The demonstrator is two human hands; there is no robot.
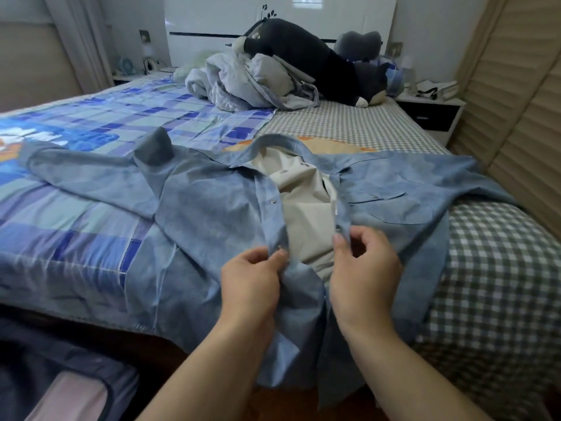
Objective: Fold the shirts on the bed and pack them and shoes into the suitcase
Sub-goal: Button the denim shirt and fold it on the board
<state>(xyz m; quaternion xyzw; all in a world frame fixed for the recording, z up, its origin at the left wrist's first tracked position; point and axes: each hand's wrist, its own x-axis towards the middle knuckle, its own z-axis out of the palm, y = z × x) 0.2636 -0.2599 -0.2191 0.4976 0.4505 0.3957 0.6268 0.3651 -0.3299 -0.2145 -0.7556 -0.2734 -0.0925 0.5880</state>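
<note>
Denim shirt (212, 214), front open: left hand (249, 281) and right hand (364, 268) each pinch a placket edge. Crumpled bedding (252, 80) and dark plush (318, 62) at 12 o'clock; suitcase (60, 375) at 8.

A rumpled grey duvet (243, 80) is heaped near the white headboard (273, 22), with a dark plush toy (328, 68) laid across it. A blue patchwork sheet (91, 123) is spread beside a grey checked sheet (349, 123). A nightstand (431, 112) is seen at the right.

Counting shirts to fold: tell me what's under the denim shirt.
A beige garment shows through the denim shirt's open front, which both hands grip. Its full extent and anything else beneath are covered.
</note>
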